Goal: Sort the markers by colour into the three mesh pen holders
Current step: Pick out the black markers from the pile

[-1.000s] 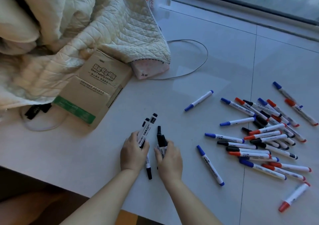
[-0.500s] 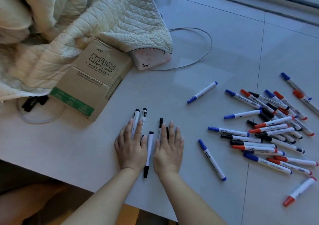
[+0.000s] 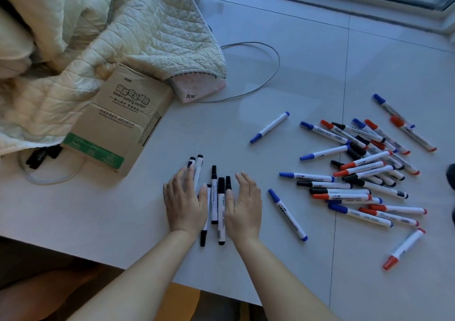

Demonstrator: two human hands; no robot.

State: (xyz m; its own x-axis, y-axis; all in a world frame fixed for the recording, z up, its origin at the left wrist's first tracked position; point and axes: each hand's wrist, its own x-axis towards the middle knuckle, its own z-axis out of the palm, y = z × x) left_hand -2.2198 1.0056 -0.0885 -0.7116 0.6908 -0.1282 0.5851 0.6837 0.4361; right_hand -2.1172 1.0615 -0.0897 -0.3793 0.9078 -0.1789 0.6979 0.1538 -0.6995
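Low in the middle of the frame, both hands lie flat on the white floor, fingers straight and spread. Between them is a row of black markers, side by side, running up the frame. The left hand rests on two of them whose capped ends stick out past its fingertips, and its thumb touches another. The right hand lies just right of the row, its thumb against the nearest marker; neither hand grips anything.

Right of the right hand one blue marker lies alone, slanting down to the right. Another single blue marker lies higher, near the middle of the frame. At the right, well apart from the hands, a loose pile of markers with blue, red and black caps lies crisscrossed, some overlapping. One red marker lies by itself at lower right.

At upper left a quilted blanket is heaped up, with a cardboard box lying against its edge. A thin cable loops across the floor right of the blanket.
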